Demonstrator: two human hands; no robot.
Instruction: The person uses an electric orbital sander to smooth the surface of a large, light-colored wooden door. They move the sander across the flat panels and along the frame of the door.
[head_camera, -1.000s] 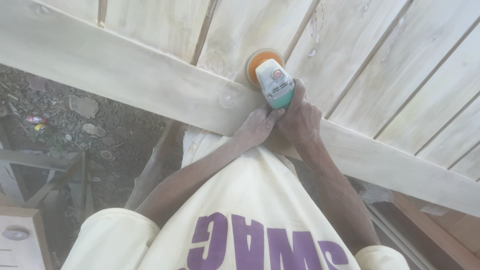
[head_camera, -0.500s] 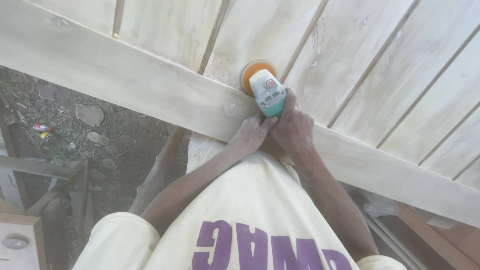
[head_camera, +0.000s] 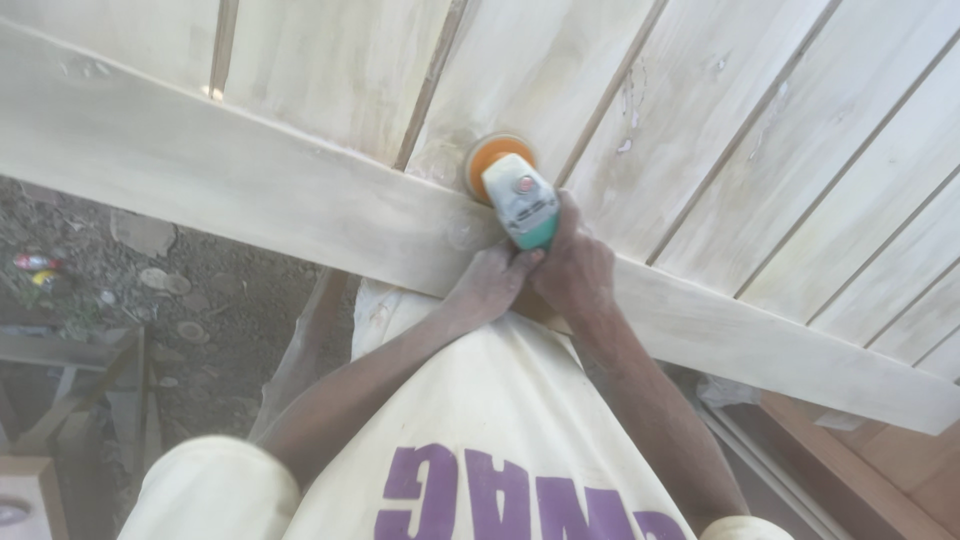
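Observation:
Both my hands grip a small power sander (head_camera: 520, 205) with a pale grey and green body and an orange disc. The orange disc (head_camera: 487, 157) presses on a pale wooden plank panel just above a wide cross board (head_camera: 250, 190). My right hand (head_camera: 572, 268) wraps the sander's rear from the right. My left hand (head_camera: 492, 284) holds the same rear end from the left, resting on the cross board. The hands touch each other. My cream shirt with purple lettering fills the bottom of the view.
Upright pale planks (head_camera: 720, 130) with narrow gaps form the panel behind the cross board. Dirt ground with stones and litter (head_camera: 150, 270) lies at the left. A wooden frame (head_camera: 90, 380) stands at lower left, and brown boards (head_camera: 880, 470) at lower right.
The sander and both hands have slid a little down and to the left along the panel. The grip is unchanged.

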